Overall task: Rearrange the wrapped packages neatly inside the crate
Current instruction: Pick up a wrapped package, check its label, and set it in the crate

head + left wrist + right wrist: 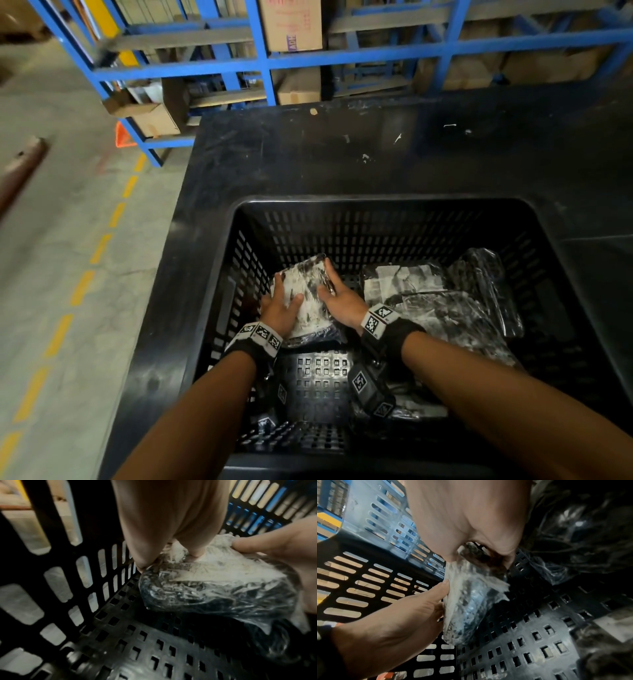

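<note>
The left hand (pixel 279 310) and the right hand (pixel 342 298) held one package (pixel 306 294) between them, fingers curled round its sides. It sat low in the crate (pixel 383 209), near the left wall. More packages (pixel 442 301) lay in a heap on the right side. The crate stood on a black desk (pixel 308 154), with blue shelves (pixel 260 61) behind.

Blue metal shelving (pixel 263 61) holding cardboard boxes (pixel 291 24) stands beyond a black table (pixel 308 154), beside yellow floor dashes (pixel 82 287).
</note>
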